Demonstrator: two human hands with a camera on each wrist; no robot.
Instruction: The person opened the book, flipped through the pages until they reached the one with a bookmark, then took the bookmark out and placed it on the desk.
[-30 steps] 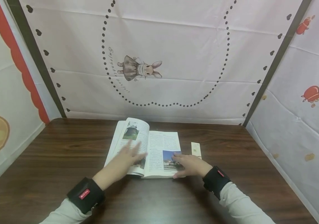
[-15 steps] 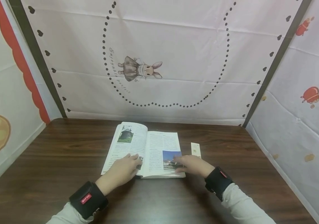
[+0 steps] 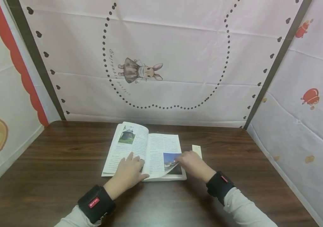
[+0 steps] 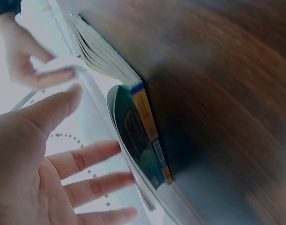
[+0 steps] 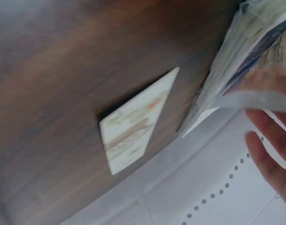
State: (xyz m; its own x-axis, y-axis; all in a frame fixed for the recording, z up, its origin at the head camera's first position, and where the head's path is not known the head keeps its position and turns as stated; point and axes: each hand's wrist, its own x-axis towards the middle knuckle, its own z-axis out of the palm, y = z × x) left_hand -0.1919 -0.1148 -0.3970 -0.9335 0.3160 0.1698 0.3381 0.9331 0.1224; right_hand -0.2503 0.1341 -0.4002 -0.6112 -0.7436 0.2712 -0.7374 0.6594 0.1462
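Observation:
An open book (image 3: 161, 143) lies on the brown table, with printed text and colour photos on its pages. My left hand (image 3: 128, 170) rests with spread fingers on the lower part of the left page, its thumb near the spine. At the right page's lower corner, my right hand (image 3: 194, 164) pinches a leaf and lifts it, so the page (image 3: 171, 168) curls up and a dark photo shows beneath. In the left wrist view, the book's spine (image 4: 147, 117) has an orange and blue band. The right wrist view shows the lifted leaf (image 5: 255, 101) between the right fingers.
A pale printed bookmark-like card (image 5: 133, 126) lies on the table (image 3: 65, 157) just right of the book, partly behind the right hand in the head view. White printed cloth (image 3: 178, 63) hangs behind the table and along both sides.
My left hand has come down onto the left page, which has settled flatter. The right hand has gone from lying loosely over the right page to lifting its corner.

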